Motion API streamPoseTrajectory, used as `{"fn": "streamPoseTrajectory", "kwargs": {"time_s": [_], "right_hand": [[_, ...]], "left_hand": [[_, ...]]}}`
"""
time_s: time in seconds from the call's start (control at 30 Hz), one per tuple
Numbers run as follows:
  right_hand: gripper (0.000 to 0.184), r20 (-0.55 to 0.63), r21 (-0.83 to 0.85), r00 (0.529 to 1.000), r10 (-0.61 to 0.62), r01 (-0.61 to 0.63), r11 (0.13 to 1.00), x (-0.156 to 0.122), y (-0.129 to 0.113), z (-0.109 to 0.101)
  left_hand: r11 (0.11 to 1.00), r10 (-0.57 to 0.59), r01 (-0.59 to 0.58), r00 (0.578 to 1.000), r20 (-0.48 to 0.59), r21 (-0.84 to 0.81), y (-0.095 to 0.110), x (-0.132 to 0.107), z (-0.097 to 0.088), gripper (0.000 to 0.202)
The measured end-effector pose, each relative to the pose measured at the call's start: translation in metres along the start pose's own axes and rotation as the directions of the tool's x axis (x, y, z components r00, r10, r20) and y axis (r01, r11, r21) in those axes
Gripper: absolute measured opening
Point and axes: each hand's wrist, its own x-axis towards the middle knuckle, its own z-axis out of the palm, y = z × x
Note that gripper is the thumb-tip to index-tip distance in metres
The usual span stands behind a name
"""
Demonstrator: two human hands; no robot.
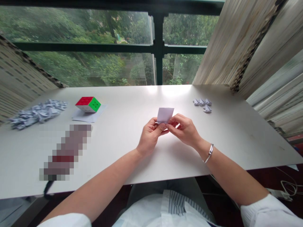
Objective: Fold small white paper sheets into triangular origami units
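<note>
One cube [88, 104] — one paper slip [165, 114].

Both hands [165, 130] pinch a paper slip [165, 114], seemingly folded.

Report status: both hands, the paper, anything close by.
Left hand and right hand both pinch the small paper sheet over the table. Folded paper pieces far right, cube and paper pile far left, apart from hands.

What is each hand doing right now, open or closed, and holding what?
Left hand: closed on the small folded pale paper piece.
Right hand: closed on the same paper piece.
</note>
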Motion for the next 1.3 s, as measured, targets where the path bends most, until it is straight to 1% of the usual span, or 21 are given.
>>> {"fn": "streamPoseTrajectory", "kwargs": {"time_s": [0.07, 0.2, 0.4, 0.47, 0.57, 0.67, 0.73, 0.77, 0.87, 0.93, 1.13, 1.3], "right_hand": [[0.002, -0.017, 0.023, 1.000, -0.012, 0.013, 1.000, 0.000, -0.001, 0.001], [0.003, -0.040, 0.032, 0.999, -0.001, 0.002, 0.999, -0.001, -0.003, 0.003], [0.014, -0.016, -0.134, 0.997, -0.076, 0.073, 0.988, -0.003, -0.003, 0.004], [0.014, -0.009, -0.152, 0.996, -0.087, 0.084, 0.985, -0.004, -0.003, 0.005], [0.013, -0.017, -0.132, 0.996, -0.084, 0.081, 0.988, -0.004, -0.003, 0.005], [0.009, -0.031, -0.088, 0.997, -0.069, 0.066, 0.994, -0.004, -0.003, 0.005], [0.002, -0.044, -0.054, 0.997, -0.070, 0.068, 0.996, -0.004, -0.002, 0.006], [0.007, -0.048, -0.040, 0.996, -0.072, 0.070, 0.997, -0.004, -0.001, 0.006], [0.028, -0.047, -0.018, 0.996, -0.081, 0.081, 0.997, -0.006, 0.001, 0.007], [0.035, -0.034, -0.014, 0.995, -0.090, 0.090, 0.996, -0.006, 0.002, 0.008], [0.033, -0.012, 0.000, 0.996, -0.089, 0.089, 0.996, -0.006, 0.000, 0.010], [0.027, -0.041, -0.005, 0.997, -0.071, 0.071, 0.997, -0.007, -0.002, 0.013]], "left_hand": [[1.000, -0.002, 0.002, 1.000, 0.028, 0.004, -0.001, 0.000, 0.000, 0.028], [1.000, -0.002, 0.002, 0.998, 0.063, 0.005, -0.003, 0.001, 0.000, 0.031], [1.000, 0.013, -0.012, 0.998, 0.063, -0.011, -0.003, 0.000, 0.002, 0.030], [1.000, 0.017, -0.016, 0.998, 0.055, -0.010, -0.001, 0.000, 0.003, 0.029], [0.999, 0.018, -0.018, 1.000, 0.011, 0.034, 0.003, 0.001, 0.002, 0.027], [0.997, 0.006, 0.000, 0.997, -0.083, 0.076, 0.007, 0.003, -0.001, 0.027], [0.998, -0.025, 0.032, 0.991, -0.129, 0.049, 0.010, 0.004, -0.003, 0.028], [0.998, -0.054, 0.057, 0.989, -0.137, 0.020, 0.011, 0.004, -0.004, 0.028], [0.986, -0.155, 0.147, 0.983, -0.103, -0.078, 0.013, 0.005, -0.005, 0.028], [0.973, -0.199, 0.189, 0.978, -0.064, -0.131, 0.014, 0.005, -0.006, 0.027], [0.944, -0.262, 0.258, 0.965, 0.008, -0.207, 0.013, 0.007, -0.008, 0.023], [0.936, -0.255, 0.248, 0.967, 0.002, -0.249, 0.012, 0.006, -0.006, 0.020]]}}
